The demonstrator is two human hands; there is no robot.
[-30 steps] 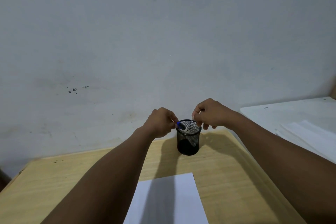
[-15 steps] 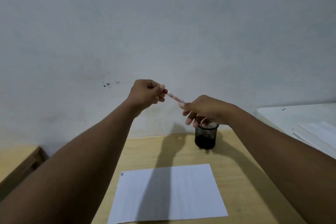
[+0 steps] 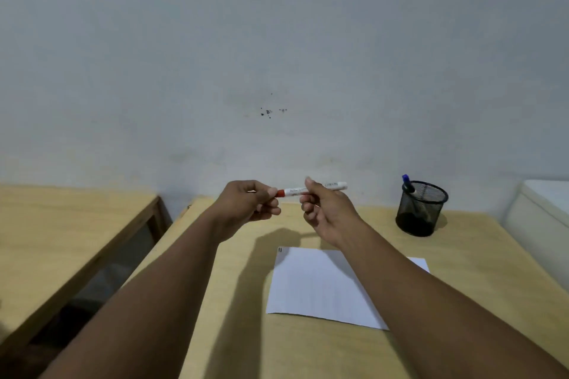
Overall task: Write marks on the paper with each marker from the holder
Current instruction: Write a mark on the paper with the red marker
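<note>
Both hands pinch 1 red marker (image 3: 295, 191): left hand (image 3: 246, 206) on cap, right hand (image 3: 323, 209) on barrel. Holder (image 3: 420, 209) at 3 o'clock w/ 1 blue marker (image 3: 408, 183); 1 paper (image 3: 320, 283).

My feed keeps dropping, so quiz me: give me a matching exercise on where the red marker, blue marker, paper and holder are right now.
Things:
1. red marker
2. blue marker
3. paper
4. holder

Places or states:
A. lying flat on the table, with small dark marks at its top left corner
B. standing in the mesh cup
C. held in the air between the left hand and right hand
D. upright on the table, to the right of the sheet

Pairs: 1-C, 2-B, 3-A, 4-D
</note>
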